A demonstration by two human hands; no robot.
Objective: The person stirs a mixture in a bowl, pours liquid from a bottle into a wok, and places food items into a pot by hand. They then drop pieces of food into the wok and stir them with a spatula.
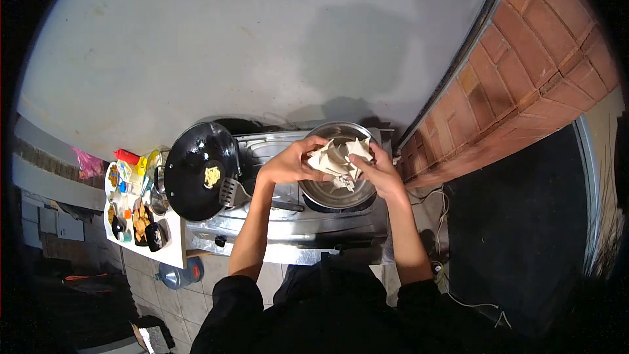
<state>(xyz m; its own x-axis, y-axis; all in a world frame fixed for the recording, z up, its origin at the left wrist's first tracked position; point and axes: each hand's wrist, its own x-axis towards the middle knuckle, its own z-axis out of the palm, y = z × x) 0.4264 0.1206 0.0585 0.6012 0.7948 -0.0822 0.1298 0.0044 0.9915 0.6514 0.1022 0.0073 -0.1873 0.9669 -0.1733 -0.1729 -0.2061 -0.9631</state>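
Blue water jug [181, 275] on floor tiles [156, 296] near a white table [174, 242], red-brown brickwork [511, 59] at right

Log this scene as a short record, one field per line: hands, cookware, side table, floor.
Left hand: grips the left side of the white pieces, pot below; hand
Right hand: grips their right side; hand
Pot: metal, on the stove, white bits inside; pot
Wok: dark, a pale yellow lump inside; wok
Spatula: slotted head at the wok's right edge; spatula
Side table: food and a red bottle; table
Floor: water jug
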